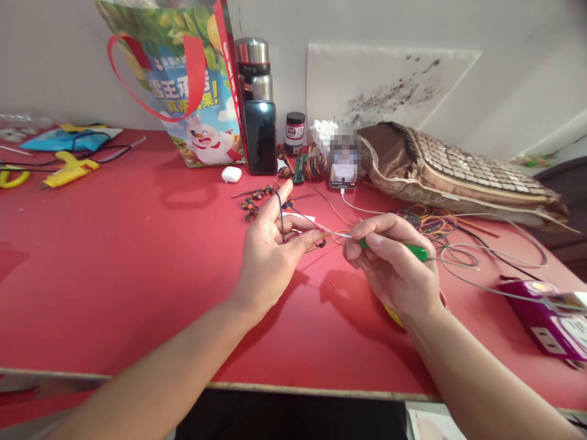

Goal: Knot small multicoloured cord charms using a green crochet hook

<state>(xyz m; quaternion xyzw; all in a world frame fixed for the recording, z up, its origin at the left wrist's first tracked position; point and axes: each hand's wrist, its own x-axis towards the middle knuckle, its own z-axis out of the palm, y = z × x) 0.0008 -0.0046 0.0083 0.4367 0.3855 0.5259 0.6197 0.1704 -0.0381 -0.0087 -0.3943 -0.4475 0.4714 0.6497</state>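
In my right hand (397, 260) is a crochet hook (416, 252) with a green handle, held like a pen. Its thin metal shaft points left toward the fingertips of my left hand (270, 256). My left thumb and a finger pinch a small piece of crochet work (322, 242), while dark yarn (281, 214) runs over the raised index finger. The hook's tip meets the yarn at the pinch; the exact loop is too small to make out. Behind my left hand lies a curled multicoloured crocheted strip (251, 205).
At the back stand a printed bag (211, 91), a steel flask (253, 55), a black phone (261, 137) and a small jar (295, 131). A second phone (343, 174) leans by a brown cushion (458, 165). Tangled yarn (426, 221), cables and a purple box (534, 318) lie right; a yellow glue gun (68, 171) lies left.
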